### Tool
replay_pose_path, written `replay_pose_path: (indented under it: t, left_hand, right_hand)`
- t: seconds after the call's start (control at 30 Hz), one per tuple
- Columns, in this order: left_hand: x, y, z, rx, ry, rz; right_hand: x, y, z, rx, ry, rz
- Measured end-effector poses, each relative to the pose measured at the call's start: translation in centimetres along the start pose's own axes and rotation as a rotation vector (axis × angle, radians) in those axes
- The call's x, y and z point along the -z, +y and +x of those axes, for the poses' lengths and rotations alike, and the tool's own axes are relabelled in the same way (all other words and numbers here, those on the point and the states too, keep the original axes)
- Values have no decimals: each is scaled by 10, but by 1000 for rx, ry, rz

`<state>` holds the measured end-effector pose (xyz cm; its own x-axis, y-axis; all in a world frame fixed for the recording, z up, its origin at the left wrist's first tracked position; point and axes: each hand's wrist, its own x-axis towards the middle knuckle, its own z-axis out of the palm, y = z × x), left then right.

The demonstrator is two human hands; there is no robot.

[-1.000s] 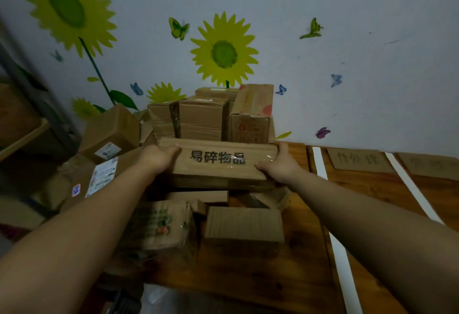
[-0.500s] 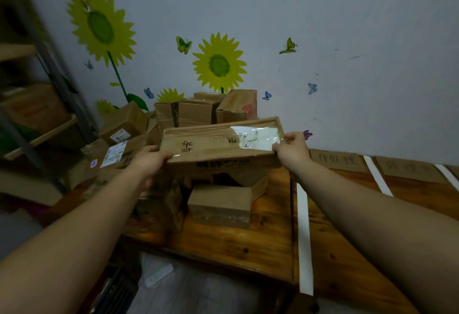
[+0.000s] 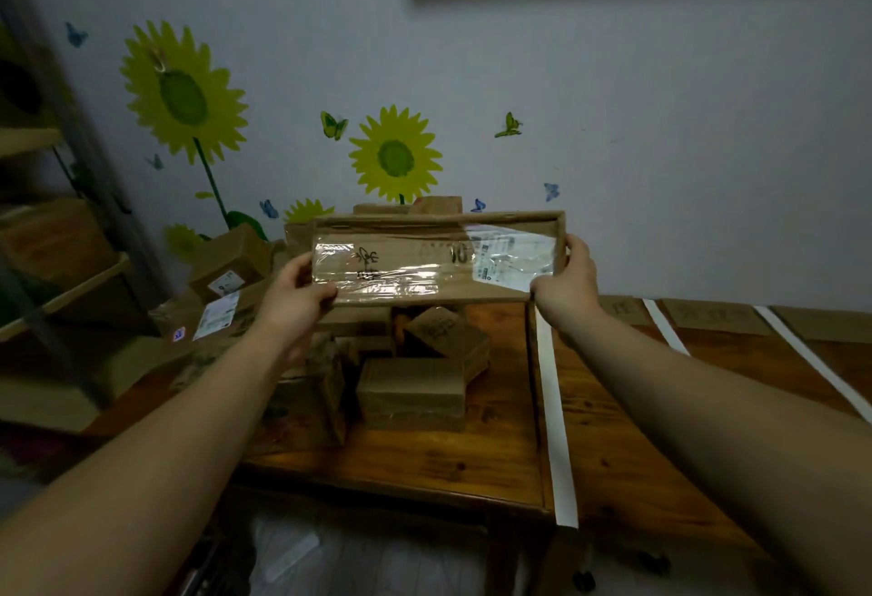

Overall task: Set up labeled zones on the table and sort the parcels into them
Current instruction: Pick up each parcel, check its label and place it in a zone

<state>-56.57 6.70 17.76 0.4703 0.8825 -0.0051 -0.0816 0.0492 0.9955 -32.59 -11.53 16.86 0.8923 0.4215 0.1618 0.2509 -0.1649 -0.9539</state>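
1. The zones look finished. White tape strips (image 3: 554,407) run across the right part of the table (image 3: 424,458), and cardboard signs (image 3: 712,315) lie between them at the far edge. The writing on the signs is too blurred to read.
2. Sorting seems barely begun. A pile of parcels (image 3: 410,388) crowds the left end of the table up to the wall. In the part that shows, I can see no parcel lying between the strips.
3. One long parcel (image 3: 424,265) is in hand. It is held in the air above the pile, well clear of the table, with its broad face tilted toward the camera. A shipping sticker (image 3: 514,258) sits at its right end, and handwriting shows under clear tape at its left.
4. The left grip (image 3: 297,298) is curled round the parcel's left end, with the thumb lying on the face. The right grip (image 3: 566,284) clasps the right end, fingers wrapped behind it. Both are closed firmly on the cardboard.
5. My reading is that the parcel is being checked to choose its zone. Carrying it right, past the nearest strip, comes next, and then nearly the whole pile remains to be sorted.
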Motion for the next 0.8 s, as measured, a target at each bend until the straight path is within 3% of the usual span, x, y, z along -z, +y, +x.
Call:
replay_pose_path:
  t: [0.2, 0.37, 0.53, 0.8]
  left_hand:
    - [-37, -6, -10, -58, -101, -18]
    - [-111, -13, -28, -127, -251, 14]
    - [-236, -7, -64, -212, -441, 73]
    - [-480, -31, -165, -175, -685, 34]
  right_hand:
    - [44, 3, -28, -7, 121, 12]
    - [118, 17, -40, -33, 211, 19]
    - [241, 37, -42, -80, 396, -16]
    - [484, 109, -34, -85, 657, -135]
